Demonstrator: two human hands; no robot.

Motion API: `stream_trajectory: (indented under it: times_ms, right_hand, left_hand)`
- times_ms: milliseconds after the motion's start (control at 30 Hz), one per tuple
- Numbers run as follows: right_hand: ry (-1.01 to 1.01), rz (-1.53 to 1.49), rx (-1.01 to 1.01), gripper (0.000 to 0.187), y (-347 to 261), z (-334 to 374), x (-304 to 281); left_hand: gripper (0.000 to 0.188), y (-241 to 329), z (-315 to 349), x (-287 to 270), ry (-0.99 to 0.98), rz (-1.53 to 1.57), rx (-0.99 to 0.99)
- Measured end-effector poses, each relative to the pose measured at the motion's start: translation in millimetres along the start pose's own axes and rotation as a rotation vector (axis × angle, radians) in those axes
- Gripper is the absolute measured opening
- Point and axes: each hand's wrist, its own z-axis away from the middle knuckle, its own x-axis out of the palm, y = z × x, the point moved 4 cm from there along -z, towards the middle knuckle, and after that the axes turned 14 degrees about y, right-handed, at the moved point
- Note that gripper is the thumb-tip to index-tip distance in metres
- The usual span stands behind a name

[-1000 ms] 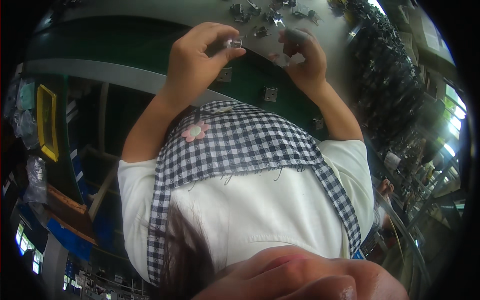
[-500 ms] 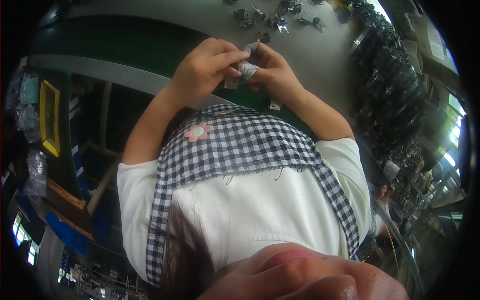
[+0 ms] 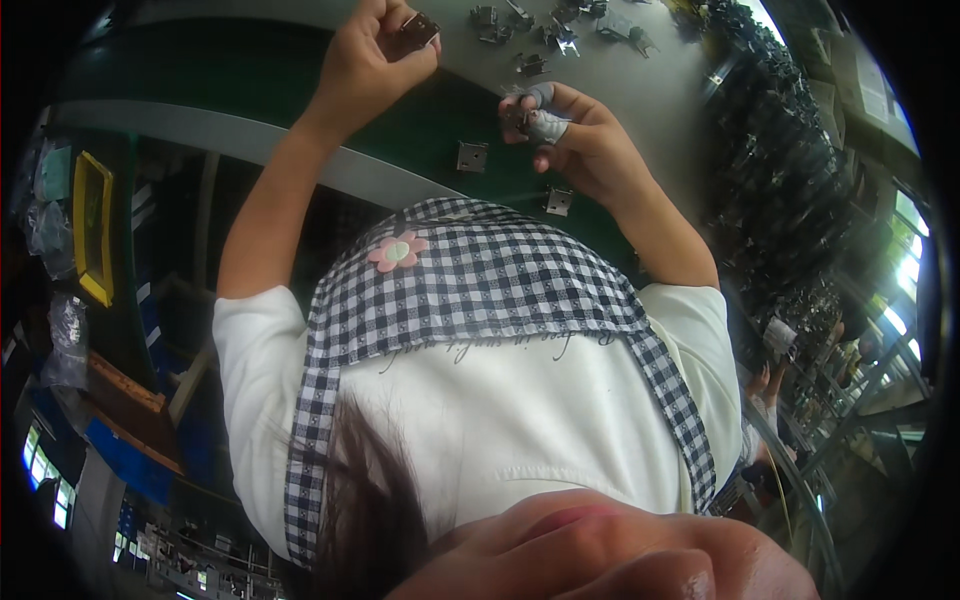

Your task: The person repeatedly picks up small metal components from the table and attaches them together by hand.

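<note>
My left hand (image 3: 358,72) is raised at the far left, its thumb and fingers pinching a small dark metal bracket (image 3: 420,29). To the right, my right hand (image 3: 600,145) has whitish-grey tape on its thumb and forefinger. Between those fingertips sits another small metal bracket (image 3: 514,122), partly covered by them. The two hands are well apart. Below my right hand, a square metal bracket (image 3: 472,156) with holes lies on the green surface (image 3: 420,150). A second loose bracket (image 3: 559,201) lies near the apron, under the right wrist.
Several metal brackets (image 3: 533,65) are scattered on the grey tabletop (image 3: 640,95) beyond my hands. A large heap of dark metal parts (image 3: 775,190) fills the right side. The table's pale edge (image 3: 250,142) runs along the left, where a yellow frame (image 3: 92,228) stands. Another person's hand (image 3: 768,380) shows at lower right.
My hands were together over the taped fingers and have separated. The left moved up and away with a bracket; the right shifted slightly right, and the two brackets below are now uncovered.
</note>
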Motion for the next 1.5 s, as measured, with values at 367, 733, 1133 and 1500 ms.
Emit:
stream_trajectory:
  times_ms: [367,733,1133,1500]
  right_hand:
    - [-0.009,0.315,-0.002,0.021,-5,4,25]
    - [-0.006,0.351,-0.59,0.021,-23,6,19]
    - [-0.038,0.174,-0.016,0.031,2,-31,19]
    - [0.091,0.173,-0.202,0.038,2,-17,23]
  left_hand:
    - [0.022,44,48,23,-0.29,-0.28,0.334]
    - [0.044,26,54,6,-0.083,-0.398,0.351]
    - [0.03,15,67,17,0.132,-0.076,0.277]
    - [0.03,21,67,19,0.155,0.002,0.362]
